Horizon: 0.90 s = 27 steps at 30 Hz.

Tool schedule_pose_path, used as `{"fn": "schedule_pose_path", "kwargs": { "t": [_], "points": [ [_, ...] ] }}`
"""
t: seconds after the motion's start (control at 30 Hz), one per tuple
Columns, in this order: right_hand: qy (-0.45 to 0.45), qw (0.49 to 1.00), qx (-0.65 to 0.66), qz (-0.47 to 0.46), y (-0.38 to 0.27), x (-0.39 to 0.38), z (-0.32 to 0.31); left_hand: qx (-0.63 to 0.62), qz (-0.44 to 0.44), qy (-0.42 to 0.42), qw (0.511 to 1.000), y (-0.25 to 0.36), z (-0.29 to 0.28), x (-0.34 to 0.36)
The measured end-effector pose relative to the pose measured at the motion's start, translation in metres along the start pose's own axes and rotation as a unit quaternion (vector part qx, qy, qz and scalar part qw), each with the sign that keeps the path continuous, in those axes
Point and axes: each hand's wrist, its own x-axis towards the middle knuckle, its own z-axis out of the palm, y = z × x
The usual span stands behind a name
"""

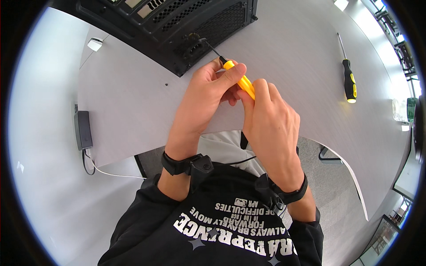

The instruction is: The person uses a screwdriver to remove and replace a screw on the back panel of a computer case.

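A yellow-handled screwdriver (244, 84) angles up-left, its metal shaft reaching a dark part near the lower corner of a black perforated computer case (199, 17) at the top of the view. My left hand (204, 91) is closed on the front of the handle, thumb over it by the black collar. My right hand (270, 119) grips the back end of the handle, fingers curled round it. Whether the tip sits in a screw is too small to tell. A tiny dark piece (166, 84) lies on the pale desk (120, 88), below the case.
A black-and-yellow screwdriver (349, 82) lies at the right. A black power adapter (83, 129) with cables is by the left wall. Small white objects (95, 44) sit near the back left. Green and clear items (401, 109) stand at the far right. The desk's curved edge is near me.
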Motion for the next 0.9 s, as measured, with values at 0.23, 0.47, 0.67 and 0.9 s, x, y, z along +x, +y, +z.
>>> {"fn": "schedule_pose_path", "kwargs": {
  "t": [0.23,0.47,0.67,0.9],
  "points": [
    [0.017,0.998,-0.06,0.004,0.034,-0.022,-0.02,-0.034,0.023,-0.018,0.999,-0.018,0.04,-0.003],
    [0.082,0.981,-0.156,-0.087,0.055,-0.029,-0.039,-0.119,0.013,-0.07,0.99,-0.024,0.055,-0.006],
    [-0.03,0.997,0.075,0.005,0.031,-0.022,-0.04,-0.142,0.007,-0.08,0.987,-0.016,0.027,-0.009],
    [-0.05,0.978,0.198,0.05,0.001,-0.003,-0.012,-0.1,0.013,-0.051,0.994,0.007,-0.006,-0.008]
  ]
}}
